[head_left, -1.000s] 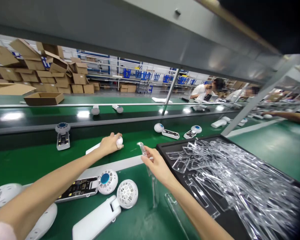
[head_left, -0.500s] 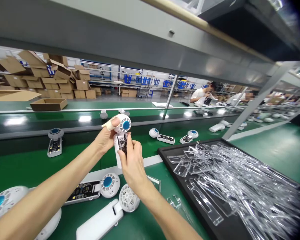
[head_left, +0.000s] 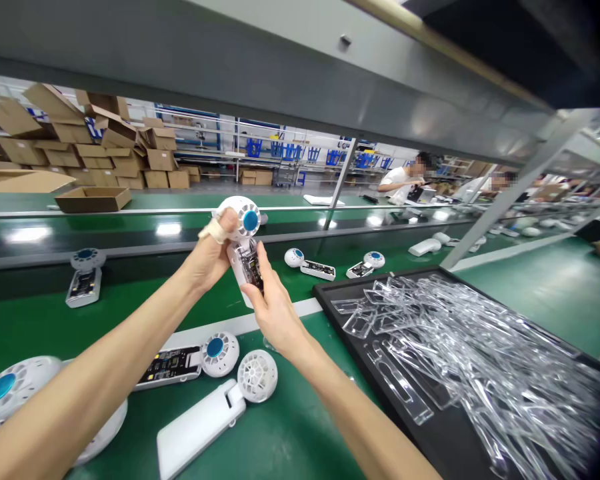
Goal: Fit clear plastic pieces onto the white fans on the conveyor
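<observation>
Your left hand point(head_left: 211, 250) grips the white handheld fan point(head_left: 237, 220) by its head; your right hand point(head_left: 277, 310) clasps its open handle, circuit board point(head_left: 253, 265) showing.

Both bare forearms reach forward, 2 hands close together; the bare left hand with pale wrapping on its thumb point(head_left: 211, 248) curls upright, the bare right hand point(head_left: 276, 308) angling in, fingers extended upward.

Cardboard boxes point(head_left: 115, 157) are piled at the left; a shallow open carton point(head_left: 94, 200) is set on the far tabletop point(head_left: 195, 199). A person point(head_left: 396, 181) in white is seen below a grey beam point(head_left: 280, 73).
</observation>
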`<state>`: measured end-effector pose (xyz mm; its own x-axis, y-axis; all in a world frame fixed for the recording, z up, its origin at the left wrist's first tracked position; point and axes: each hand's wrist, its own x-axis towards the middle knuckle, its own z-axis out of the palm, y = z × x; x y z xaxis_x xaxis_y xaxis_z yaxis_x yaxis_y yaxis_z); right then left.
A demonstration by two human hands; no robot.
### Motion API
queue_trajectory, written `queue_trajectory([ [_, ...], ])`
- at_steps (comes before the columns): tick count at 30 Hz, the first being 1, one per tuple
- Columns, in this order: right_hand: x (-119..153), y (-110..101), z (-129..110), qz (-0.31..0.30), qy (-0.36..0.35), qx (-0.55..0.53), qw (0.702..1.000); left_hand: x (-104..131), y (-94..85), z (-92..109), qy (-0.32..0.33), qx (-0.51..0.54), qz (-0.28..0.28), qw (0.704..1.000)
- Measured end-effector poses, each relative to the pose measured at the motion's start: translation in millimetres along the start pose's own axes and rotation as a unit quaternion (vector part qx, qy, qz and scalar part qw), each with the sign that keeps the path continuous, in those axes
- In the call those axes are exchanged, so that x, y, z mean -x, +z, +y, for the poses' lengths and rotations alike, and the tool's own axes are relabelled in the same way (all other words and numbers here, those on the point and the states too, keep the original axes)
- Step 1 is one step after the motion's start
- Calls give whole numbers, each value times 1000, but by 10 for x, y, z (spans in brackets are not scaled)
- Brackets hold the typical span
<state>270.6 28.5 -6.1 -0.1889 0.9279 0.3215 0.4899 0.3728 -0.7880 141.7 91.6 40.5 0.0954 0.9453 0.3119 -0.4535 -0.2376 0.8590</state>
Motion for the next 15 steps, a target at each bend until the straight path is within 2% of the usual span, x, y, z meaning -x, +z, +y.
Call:
queue_trajectory([
  [3, -9, 9, 46, 7, -7, 22, 1000, 45, -81, -68, -98, -130, -29, 986],
  [5, -59, 26, 71, 28, -13, 16, 999, 85, -90, -104, -118, -177, 12, 977],
  [8, -229, 62, 128, 150, 45, -53, 986, 160, -2, -108, -63, -163, 85, 981],
  [10, -372, 105, 173, 210, 107, -83, 968, 214, 84, -90, -9, -145, 94, 985],
  [13, -562, 206, 222, 187, 124, -28, 974, 238, 125, -96, 36, -131, 97, 986],
  [15, -653, 267, 246, 148, 113, 26, 982, 165, 23, -150, 17, -134, 106, 985],
])
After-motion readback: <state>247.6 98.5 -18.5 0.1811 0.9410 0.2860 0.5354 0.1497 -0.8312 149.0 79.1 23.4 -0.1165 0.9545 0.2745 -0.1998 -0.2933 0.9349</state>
